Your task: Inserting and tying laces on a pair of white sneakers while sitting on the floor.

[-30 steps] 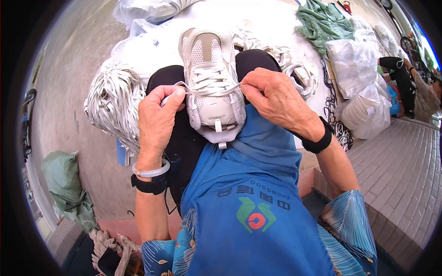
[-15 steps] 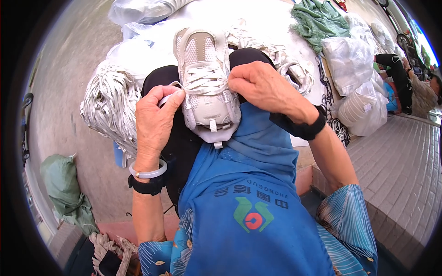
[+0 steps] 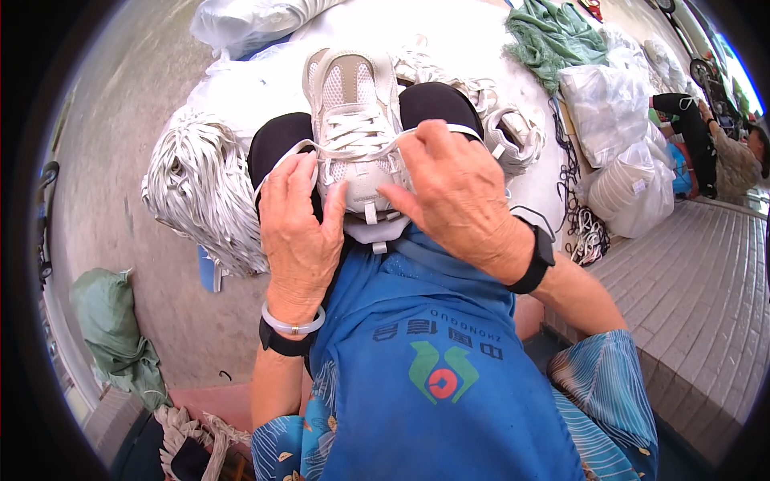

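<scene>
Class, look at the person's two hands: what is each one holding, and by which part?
Each hand pinches one end of the white lace of the pale sneaker on the lap: the left hand at the left strand, the right hand at the right strand, pulled out sideways.

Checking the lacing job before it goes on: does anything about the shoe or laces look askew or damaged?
Nothing stands out. The pale sneaker sits upright on the lap, undamaged, its white lace crossing evenly; the left hand and right hand each pull a lace end sideways.

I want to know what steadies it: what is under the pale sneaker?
The sneaker rests on the person's black-clad knees and the blue apron. Both hands cover its near end, hiding the contact there.
</scene>
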The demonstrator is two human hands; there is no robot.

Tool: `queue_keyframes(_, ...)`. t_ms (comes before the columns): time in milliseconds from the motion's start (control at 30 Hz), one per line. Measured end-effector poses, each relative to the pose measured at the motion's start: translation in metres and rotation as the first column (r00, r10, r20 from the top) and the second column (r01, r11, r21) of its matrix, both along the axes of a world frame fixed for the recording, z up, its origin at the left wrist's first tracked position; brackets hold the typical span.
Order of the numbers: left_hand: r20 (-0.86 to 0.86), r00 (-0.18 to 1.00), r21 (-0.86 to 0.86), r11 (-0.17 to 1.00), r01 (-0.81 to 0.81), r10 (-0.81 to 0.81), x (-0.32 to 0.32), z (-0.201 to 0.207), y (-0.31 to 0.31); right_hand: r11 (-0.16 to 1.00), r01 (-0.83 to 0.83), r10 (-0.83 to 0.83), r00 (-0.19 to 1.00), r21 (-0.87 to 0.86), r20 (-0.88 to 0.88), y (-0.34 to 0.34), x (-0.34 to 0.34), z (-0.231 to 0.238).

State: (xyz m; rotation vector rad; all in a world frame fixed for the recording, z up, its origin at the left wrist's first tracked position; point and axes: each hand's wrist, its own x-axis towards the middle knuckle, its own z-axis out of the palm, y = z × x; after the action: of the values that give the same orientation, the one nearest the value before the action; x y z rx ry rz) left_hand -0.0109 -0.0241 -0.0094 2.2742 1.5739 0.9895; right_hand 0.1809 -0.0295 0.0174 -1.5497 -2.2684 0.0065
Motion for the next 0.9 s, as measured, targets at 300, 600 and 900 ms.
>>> queue_keyframes(300, 0.149, 0.989, -0.026, 1.0, 0.015, -0.011, -0.003, -0.01, 0.019, 0.987, -0.075, 0.012, 0.916, -0.141, -0.401, 0.015, 0.009, -0.026)
queue_keyframes(600, -0.169, 0.975, 0.004, 0.989, 0.148, -0.145, -0.001, 0.008, 0.014, 0.993, -0.082, 0.09, 0.992, -0.091, 0.091, 0.0, -0.002, -0.01)
queue_keyframes(900, -0.379, 0.904, 0.176, 0.943, 0.282, -0.199, 0.001, 0.018, 0.031, 0.969, -0.211, 0.176, 0.953, 0.125, 0.248, 0.019, -0.011, -0.006)
